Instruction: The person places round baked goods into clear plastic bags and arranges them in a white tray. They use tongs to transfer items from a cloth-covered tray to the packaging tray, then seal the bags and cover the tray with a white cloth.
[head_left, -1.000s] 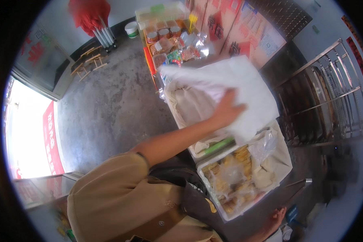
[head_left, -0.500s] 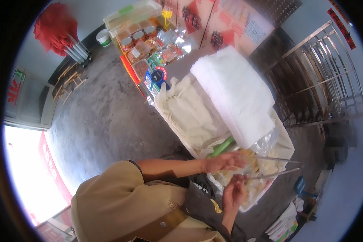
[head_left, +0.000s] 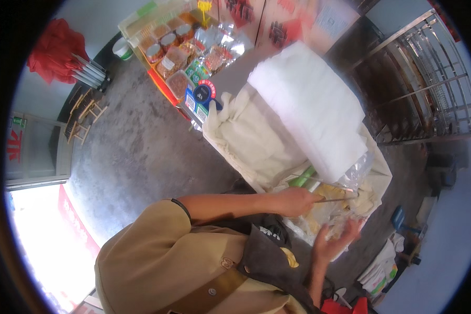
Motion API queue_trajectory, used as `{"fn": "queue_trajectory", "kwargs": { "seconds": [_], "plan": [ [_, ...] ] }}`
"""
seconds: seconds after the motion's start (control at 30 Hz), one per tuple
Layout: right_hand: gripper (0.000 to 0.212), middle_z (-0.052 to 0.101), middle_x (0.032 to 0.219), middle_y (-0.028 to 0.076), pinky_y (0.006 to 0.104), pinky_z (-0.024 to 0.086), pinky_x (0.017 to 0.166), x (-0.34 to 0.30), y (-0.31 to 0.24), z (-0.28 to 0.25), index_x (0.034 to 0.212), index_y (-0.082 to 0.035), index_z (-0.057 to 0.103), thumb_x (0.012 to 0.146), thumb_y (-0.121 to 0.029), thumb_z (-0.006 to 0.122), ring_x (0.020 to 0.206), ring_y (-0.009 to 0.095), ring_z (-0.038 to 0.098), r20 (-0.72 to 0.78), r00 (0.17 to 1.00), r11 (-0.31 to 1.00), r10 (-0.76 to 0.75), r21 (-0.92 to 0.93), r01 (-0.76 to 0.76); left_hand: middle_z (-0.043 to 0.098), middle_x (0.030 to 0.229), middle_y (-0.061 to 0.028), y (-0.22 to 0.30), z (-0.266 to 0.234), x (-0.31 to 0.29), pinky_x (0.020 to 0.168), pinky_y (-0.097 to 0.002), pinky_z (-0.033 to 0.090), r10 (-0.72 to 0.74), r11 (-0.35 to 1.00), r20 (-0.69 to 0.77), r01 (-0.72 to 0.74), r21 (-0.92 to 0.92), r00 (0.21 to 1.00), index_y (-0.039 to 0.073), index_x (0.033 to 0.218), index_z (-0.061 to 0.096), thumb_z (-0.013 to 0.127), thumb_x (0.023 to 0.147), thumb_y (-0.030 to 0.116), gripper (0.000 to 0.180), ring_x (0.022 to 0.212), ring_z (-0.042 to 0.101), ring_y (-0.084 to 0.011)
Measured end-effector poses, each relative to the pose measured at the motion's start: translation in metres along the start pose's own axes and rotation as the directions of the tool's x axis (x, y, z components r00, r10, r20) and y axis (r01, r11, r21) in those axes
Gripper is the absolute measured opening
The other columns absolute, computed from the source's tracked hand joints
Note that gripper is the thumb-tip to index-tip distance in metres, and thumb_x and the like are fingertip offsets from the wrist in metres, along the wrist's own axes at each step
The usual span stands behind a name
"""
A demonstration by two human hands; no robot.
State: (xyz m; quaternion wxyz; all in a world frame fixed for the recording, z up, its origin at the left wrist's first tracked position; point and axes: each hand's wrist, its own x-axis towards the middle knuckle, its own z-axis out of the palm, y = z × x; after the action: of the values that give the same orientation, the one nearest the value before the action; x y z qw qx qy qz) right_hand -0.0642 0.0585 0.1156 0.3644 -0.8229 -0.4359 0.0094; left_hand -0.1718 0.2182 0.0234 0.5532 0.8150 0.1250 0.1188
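Observation:
My left hand is closed around the end of thin, long metal tongs, whose arms point right over the food. Nearer me, my right hand has its fingers spread and appears to hold nothing. It is just above a clear plastic bag. Yellowish food pieces lie in and around the plastic, partly hidden by my hands. A bright green object sticks out beside a cream cloth. A thick white folded quilt covers the middle of the table.
At the table's far end, a tray holds jars and packed foods. A metal rack stands at the right. Bags lie on the floor at lower right. A folded red umbrella and a small wooden stool stand left.
My right hand has left the tongs, moved right and spread its fingers. My left hand now grips them alone, with their tips drawn back toward the food. The view has shifted slightly.

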Motion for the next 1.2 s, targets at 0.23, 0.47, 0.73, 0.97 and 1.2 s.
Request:
{"fn": "queue_trajectory", "kwargs": {
  "seconds": [0.23,0.47,0.73,0.97,1.2],
  "plan": [
    [0.034,0.07,0.115,0.017,0.0553,0.048,0.103,0.073,0.001,0.023,0.116,-0.01,0.067,0.082,-0.01,0.075,0.116,0.039,0.066,0.675,0.738,0.762,0.017,-0.486,0.427,0.074,0.092,-0.02,0.019,-0.019,-0.02,0.079,-0.056,0.056,-0.106,0.962,0.268,0.03,0.273,0.957,0.009,0.13,0.069,0.059,0.098,0.025,0.037,0.087,0.072,-0.0434],
    [0.032,0.07,0.087,0.021,0.051,0.054,0.072,0.067,0.032,0.109,0.096,-0.005,0.065,0.081,-0.026,0.083,0.088,0.041,0.071,0.692,0.712,0.973,0.121,-0.224,0.053,0.072,0.115,-0.0117,-0.05,-0.143,-0.142,0.101,-0.0445,0.054,-0.233,0.888,-0.728,0.446,0.111,0.644,0.013,0.119,0.075,0.07,0.087,0.01,0.032,0.11,0.068,-0.035],
    [0.022,0.072,0.09,0.019,0.0501,0.057,0.083,0.061,0.056,0.181,0.102,-0.005,0.065,0.084,-0.014,0.072,0.094,0.041,0.071,0.91,0.259,0.749,-0.323,0.078,0.658,0.056,0.147,-0.0093,-0.136,-0.187,-0.196,0.109,-0.0453,0.049,-0.203,0.694,-0.518,0.496,0.523,0.831,0.012,0.111,0.073,0.075,0.083,0.009,0.028,0.136,0.051,-0.0323],
    [0.021,0.071,0.098,0.025,0.0532,0.053,0.086,0.06,0.07,0.184,0.102,-0.003,0.064,0.082,-0.005,0.065,0.095,0.046,0.069,0.944,0.298,0.89,-0.138,-0.014,0.456,0.06,0.114,-0.0083,-0.18,-0.21,-0.199,0.091,-0.0455,0.054,-0.19,0.75,-0.506,0.457,0.478,0.841,0.007,0.091,0.07,0.07,0.088,0.01,0.004,0.11,0.063,-0.0306],
    [0.022,0.064,0.08,0.016,0.0441,0.05,0.068,0.101,0.078,0.129,0.097,-0.002,0.056,0.095,-0.016,0.072,0.075,0.03,0.065,0.781,0.622,0.997,-0.051,0.077,-0.015,0.064,0.093,-0.007,-0.162,-0.227,-0.182,0.079,-0.0359,0.053,-0.225,0.873,-0.632,0.442,0.207,0.742,0.004,0.092,0.069,0.073,0.09,0.006,0.005,0.088,0.066,-0.0214]
  ]
}}
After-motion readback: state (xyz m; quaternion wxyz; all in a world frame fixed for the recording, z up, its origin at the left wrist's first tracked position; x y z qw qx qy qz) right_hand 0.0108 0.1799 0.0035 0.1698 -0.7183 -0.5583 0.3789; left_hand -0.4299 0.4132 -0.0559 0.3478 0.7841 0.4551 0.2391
